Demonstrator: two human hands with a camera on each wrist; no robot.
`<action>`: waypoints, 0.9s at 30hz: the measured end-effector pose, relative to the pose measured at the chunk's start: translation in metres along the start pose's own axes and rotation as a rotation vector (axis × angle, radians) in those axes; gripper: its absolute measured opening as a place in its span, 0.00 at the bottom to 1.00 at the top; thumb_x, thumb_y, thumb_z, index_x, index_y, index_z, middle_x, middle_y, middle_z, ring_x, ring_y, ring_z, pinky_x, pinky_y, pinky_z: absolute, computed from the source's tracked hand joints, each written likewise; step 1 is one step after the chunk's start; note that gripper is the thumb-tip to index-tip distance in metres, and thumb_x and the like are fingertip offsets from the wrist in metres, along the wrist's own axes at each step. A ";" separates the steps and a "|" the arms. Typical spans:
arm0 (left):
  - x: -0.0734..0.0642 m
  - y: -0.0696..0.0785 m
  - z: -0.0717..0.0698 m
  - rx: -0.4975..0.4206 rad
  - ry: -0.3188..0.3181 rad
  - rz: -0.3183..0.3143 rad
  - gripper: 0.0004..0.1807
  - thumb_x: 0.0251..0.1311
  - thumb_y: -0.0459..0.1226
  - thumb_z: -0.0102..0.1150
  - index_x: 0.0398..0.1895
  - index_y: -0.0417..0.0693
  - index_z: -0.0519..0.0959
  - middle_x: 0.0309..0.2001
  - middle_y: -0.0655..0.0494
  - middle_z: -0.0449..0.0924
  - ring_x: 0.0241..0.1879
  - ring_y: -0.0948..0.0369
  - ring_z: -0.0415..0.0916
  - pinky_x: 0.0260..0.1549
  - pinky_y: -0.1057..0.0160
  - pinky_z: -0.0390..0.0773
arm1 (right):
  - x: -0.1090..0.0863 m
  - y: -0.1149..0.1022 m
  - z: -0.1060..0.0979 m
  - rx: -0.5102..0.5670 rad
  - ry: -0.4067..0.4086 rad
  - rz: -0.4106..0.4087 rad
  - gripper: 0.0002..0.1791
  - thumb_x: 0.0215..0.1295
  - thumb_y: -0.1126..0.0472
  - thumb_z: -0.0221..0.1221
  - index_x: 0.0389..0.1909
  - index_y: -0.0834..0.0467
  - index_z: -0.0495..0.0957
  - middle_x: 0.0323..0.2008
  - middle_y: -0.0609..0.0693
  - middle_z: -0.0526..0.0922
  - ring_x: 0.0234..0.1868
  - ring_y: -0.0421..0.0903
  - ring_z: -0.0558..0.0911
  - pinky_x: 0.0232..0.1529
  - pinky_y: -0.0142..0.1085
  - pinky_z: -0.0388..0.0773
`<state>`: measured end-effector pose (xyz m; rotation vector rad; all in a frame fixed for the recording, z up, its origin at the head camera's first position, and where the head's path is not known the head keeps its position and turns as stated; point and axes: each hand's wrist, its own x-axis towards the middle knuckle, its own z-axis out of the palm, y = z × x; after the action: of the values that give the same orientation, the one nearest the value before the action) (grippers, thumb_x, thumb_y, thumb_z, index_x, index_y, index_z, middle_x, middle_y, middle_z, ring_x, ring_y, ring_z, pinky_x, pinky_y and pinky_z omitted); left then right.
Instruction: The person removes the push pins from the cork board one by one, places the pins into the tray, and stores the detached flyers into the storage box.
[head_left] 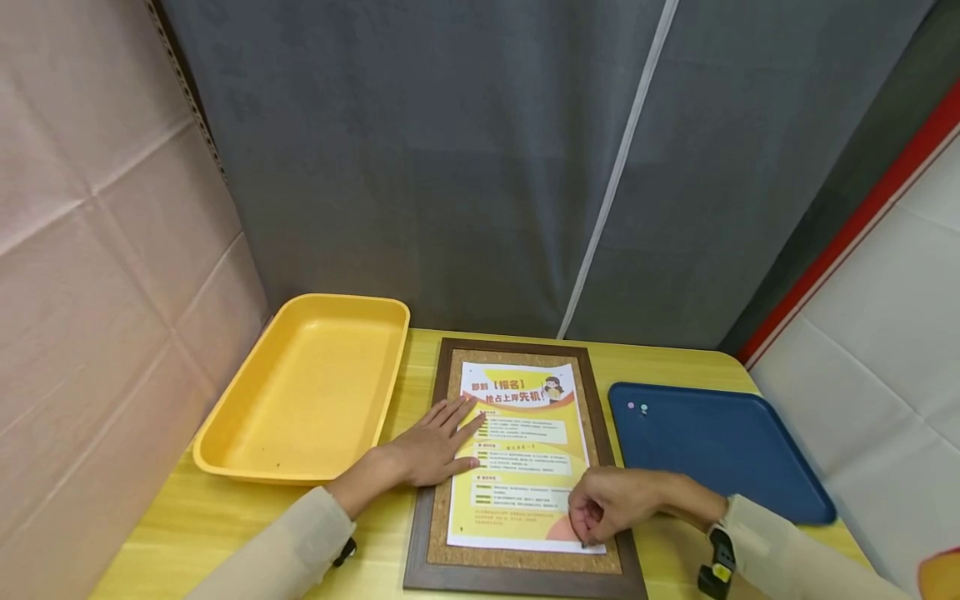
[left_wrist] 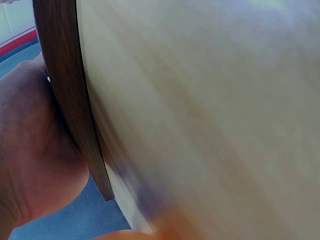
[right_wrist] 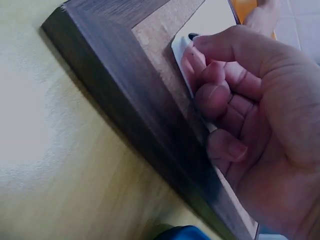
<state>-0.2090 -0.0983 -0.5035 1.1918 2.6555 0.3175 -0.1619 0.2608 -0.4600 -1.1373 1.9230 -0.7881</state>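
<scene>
A yellow printed poster (head_left: 521, 462) lies on a cork board (head_left: 525, 577) with a dark wooden frame. My left hand (head_left: 429, 446) rests with spread fingers on the poster's left edge, its palm over the frame. At the poster's lower right corner, my right hand (head_left: 617, 502) pinches a small dark pushpin (right_wrist: 193, 36) between thumb and index finger, the other fingers curled. The pin's point is hidden. A dark dot like a pin head marks the poster's lower left corner. The left wrist view shows the palm beside the frame's edge.
A deep yellow tray (head_left: 396, 367) stands to the left of the board. To its right lies a blue tray (head_left: 720, 450) with several small pale pins (head_left: 643, 408) near its upper left corner. Grey curtain (head_left: 450, 208) hangs behind the wood-grain table (head_left: 675, 362).
</scene>
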 end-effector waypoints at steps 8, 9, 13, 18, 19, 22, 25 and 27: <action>0.001 -0.002 0.000 0.005 -0.005 -0.005 0.44 0.81 0.65 0.29 0.89 0.52 0.42 0.87 0.46 0.28 0.86 0.48 0.27 0.82 0.41 0.35 | -0.005 0.009 0.001 0.193 0.042 -0.013 0.04 0.66 0.71 0.67 0.36 0.59 0.87 0.28 0.35 0.79 0.28 0.24 0.72 0.30 0.19 0.67; 0.001 -0.003 0.001 0.008 -0.004 -0.007 0.44 0.81 0.66 0.28 0.89 0.53 0.42 0.87 0.46 0.28 0.86 0.49 0.26 0.82 0.41 0.35 | -0.006 0.010 0.001 0.205 0.051 -0.018 0.05 0.65 0.72 0.66 0.36 0.60 0.87 0.28 0.35 0.79 0.28 0.25 0.72 0.30 0.19 0.67; 0.002 -0.004 0.003 0.019 -0.005 -0.007 0.44 0.81 0.66 0.28 0.89 0.53 0.42 0.87 0.46 0.28 0.86 0.49 0.26 0.82 0.41 0.35 | -0.008 0.012 -0.001 0.223 0.094 -0.041 0.04 0.67 0.71 0.66 0.37 0.60 0.87 0.29 0.38 0.81 0.29 0.25 0.72 0.30 0.20 0.67; 0.003 -0.005 0.006 0.036 0.002 -0.008 0.44 0.81 0.66 0.30 0.89 0.53 0.42 0.87 0.47 0.28 0.86 0.50 0.26 0.83 0.42 0.36 | -0.011 0.015 -0.007 0.251 0.152 -0.060 0.03 0.69 0.70 0.65 0.37 0.62 0.87 0.27 0.51 0.83 0.28 0.27 0.72 0.29 0.21 0.68; 0.003 -0.006 0.006 0.037 0.002 -0.010 0.44 0.81 0.65 0.30 0.88 0.53 0.42 0.87 0.47 0.28 0.86 0.50 0.26 0.83 0.42 0.36 | -0.012 0.016 -0.009 0.254 0.166 -0.063 0.03 0.69 0.70 0.65 0.37 0.62 0.87 0.27 0.53 0.82 0.28 0.27 0.72 0.29 0.21 0.68; 0.003 -0.005 0.006 0.038 0.001 -0.012 0.43 0.81 0.65 0.32 0.88 0.53 0.43 0.87 0.47 0.28 0.86 0.50 0.26 0.82 0.41 0.36 | -0.016 0.019 -0.014 0.255 0.204 -0.071 0.03 0.70 0.70 0.64 0.37 0.63 0.86 0.26 0.57 0.81 0.28 0.28 0.72 0.30 0.22 0.69; 0.002 -0.002 0.002 0.033 -0.010 -0.016 0.43 0.81 0.64 0.33 0.88 0.53 0.43 0.87 0.46 0.29 0.86 0.49 0.27 0.83 0.42 0.36 | -0.019 0.021 -0.019 0.248 0.244 -0.082 0.03 0.70 0.71 0.64 0.37 0.63 0.86 0.28 0.57 0.83 0.29 0.28 0.74 0.29 0.22 0.72; 0.001 0.001 0.000 0.026 -0.017 -0.021 0.43 0.82 0.64 0.34 0.88 0.52 0.43 0.87 0.45 0.29 0.86 0.48 0.28 0.83 0.42 0.36 | -0.022 0.022 -0.022 0.235 0.274 -0.087 0.03 0.70 0.71 0.64 0.37 0.63 0.86 0.29 0.55 0.85 0.29 0.29 0.75 0.29 0.23 0.73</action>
<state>-0.2093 -0.0972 -0.5030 1.1681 2.6633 0.2696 -0.1831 0.2927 -0.4596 -1.0149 1.9447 -1.2374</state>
